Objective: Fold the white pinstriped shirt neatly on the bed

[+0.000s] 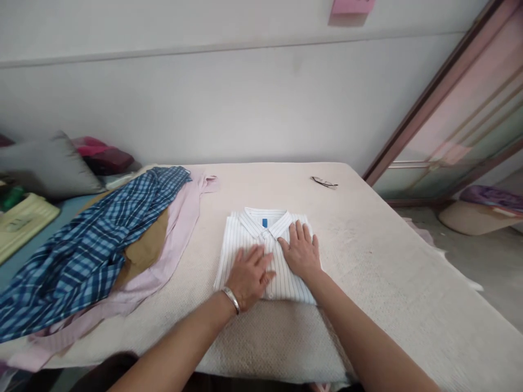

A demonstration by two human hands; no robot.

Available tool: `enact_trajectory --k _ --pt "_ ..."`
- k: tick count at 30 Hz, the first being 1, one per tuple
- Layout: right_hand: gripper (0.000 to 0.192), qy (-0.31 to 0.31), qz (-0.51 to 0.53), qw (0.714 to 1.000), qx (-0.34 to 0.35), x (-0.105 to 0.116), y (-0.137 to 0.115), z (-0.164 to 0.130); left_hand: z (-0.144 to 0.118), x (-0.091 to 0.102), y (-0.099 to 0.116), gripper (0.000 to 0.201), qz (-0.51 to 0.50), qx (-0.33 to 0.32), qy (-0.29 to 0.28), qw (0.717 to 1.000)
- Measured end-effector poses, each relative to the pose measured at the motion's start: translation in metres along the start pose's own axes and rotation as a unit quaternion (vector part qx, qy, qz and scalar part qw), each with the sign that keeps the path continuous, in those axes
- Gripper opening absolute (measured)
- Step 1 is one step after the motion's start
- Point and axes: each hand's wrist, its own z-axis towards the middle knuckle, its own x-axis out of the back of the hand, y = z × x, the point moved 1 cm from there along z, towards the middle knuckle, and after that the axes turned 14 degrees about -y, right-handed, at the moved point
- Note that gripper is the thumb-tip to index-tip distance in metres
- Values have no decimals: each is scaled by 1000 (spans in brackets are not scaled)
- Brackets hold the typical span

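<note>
A white shirt [269, 288] with thin dark stripes lies folded into a rectangle, collar at the far side and a small blue label inside the neck. My left hand [250, 277], with a silver bracelet at the wrist, is over the shirt's left front, fingers spread and slightly blurred. On the right front, just below the collar, my right hand [301, 250] rests flat with fingers extended. Neither hand grips the cloth.
The shirt lies on a bed with a cream cover [376, 261]. To the left are a blue plaid shirt [106, 234], brown cloth [147, 247], a pink garment [180, 228] and a grey cushion [53, 166]. Eyeglasses [324, 182] lie near the wall; a sliding door [461, 120] stands right.
</note>
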Motion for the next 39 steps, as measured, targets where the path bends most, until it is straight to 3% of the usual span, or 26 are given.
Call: enact_trajectory --k 2,4,7,10,16,19,22,26,30,35,39 --pt "73 -8 1 1000 -3 -11 2 4 9 16 -28 40 -47 86 101 990" --pt "74 -2 -1 1000 2 -15 5 6 22 31 -61 31 -117 219 179 952" --pt "74 4 -1 1000 3 -13 6 6 48 45 -101 23 -215 330 183 901" --pt "74 1 2 1000 0 -11 5 5 69 45 -120 20 -254 339 187 886" --pt "74 5 17 1000 8 -14 6 5 80 34 -132 15 -297 285 181 893" --pt "74 7 17 1000 7 -15 7 5 76 42 -128 16 -256 282 175 908" --pt "74 10 12 1000 6 -14 6 5 65 50 -110 17 -137 258 154 944" --pt "76 5 12 1000 6 -14 6 5 48 31 -78 43 12 150 64 987" --pt "75 -1 19 1000 6 -14 8 7 41 4 -70 69 45 141 -6 989" --pt "71 -36 44 998 -13 1 5 0 38 11 -65 69 36 166 -62 984" --pt "73 -21 56 998 -18 6 -13 -30 13 9 -34 66 45 150 -5 988"
